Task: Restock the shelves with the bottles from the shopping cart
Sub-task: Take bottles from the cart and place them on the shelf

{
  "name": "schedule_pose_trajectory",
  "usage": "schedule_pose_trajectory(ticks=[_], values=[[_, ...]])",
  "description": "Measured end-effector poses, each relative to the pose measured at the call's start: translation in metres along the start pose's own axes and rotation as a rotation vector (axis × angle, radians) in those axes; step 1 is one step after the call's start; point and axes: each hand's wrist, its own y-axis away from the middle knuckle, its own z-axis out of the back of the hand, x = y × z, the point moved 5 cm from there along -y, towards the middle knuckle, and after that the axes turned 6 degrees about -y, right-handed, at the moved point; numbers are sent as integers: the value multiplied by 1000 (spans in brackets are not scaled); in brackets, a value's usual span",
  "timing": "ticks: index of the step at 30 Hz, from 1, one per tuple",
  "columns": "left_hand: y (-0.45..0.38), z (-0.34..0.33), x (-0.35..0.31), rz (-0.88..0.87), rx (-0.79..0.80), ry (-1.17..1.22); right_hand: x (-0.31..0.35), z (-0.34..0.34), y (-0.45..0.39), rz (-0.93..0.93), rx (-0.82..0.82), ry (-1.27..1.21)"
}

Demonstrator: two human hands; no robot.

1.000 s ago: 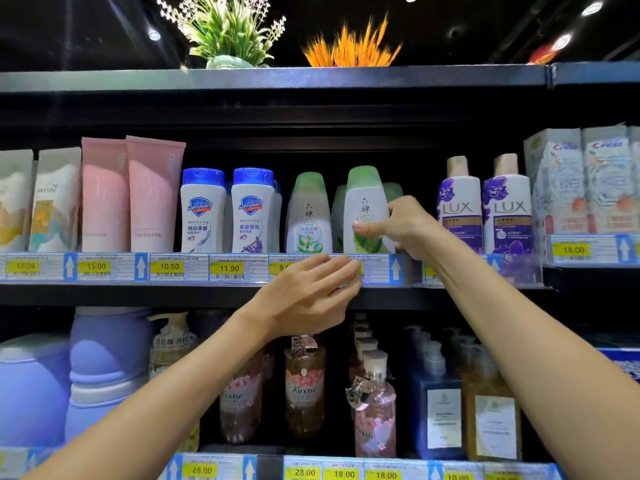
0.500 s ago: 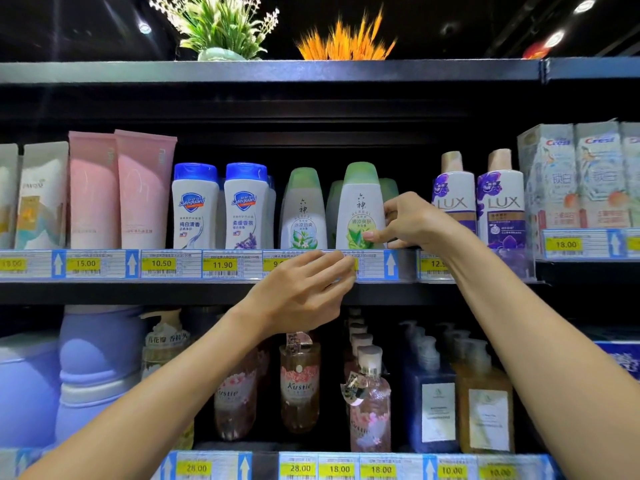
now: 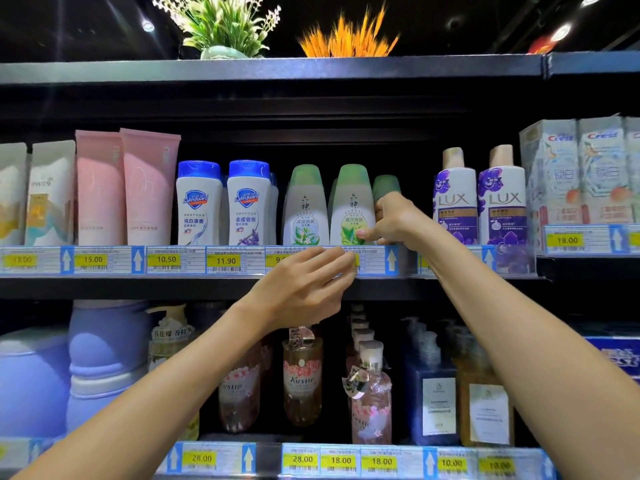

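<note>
On shelf, right hand [image 3: 391, 221] still pinches green-capped bottle [image 3: 351, 206], nudged rightward; left hand [image 3: 304, 289] relaxed.

The left hand [image 3: 304, 289] covers part of the yellow price tag [image 3: 277, 260], so only a 9 shows. The right hand [image 3: 391, 221] hides the lower half of a third green-capped white bottle [image 3: 386, 187] behind. The cream pouch [image 3: 12, 195] and white Crest carton [image 3: 633, 168] are cut by the edges. Label small print is unreadable.
</note>
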Motion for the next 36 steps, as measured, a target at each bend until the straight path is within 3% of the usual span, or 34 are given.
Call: schedule_pose_trajectory(ticks=[13, 22, 24, 26, 29, 31, 33, 36], values=[[0, -1, -1, 8, 17, -18, 3, -2, 2, 29, -30, 81], [5, 2, -4, 99, 120, 6, 2, -4, 4, 8, -25, 156], [7, 5, -7, 126, 138, 5, 9, 3, 12, 37, -96, 229], [12, 10, -10, 203, 152, 8, 18, 18, 32, 152, -260, 202], [23, 19, -25, 386, 87, 12, 23, 36, 99, 486, -512, 82], [35, 24, -51, 516, 2, 86, -7, 26, 157, 590, -531, 31], [54, 24, -88, 659, -78, 209, -62, 0, 219, 517, -456, 12], [97, 9, -196, 909, -14, 568, -180, -47, 335, 112, -364, 21]])
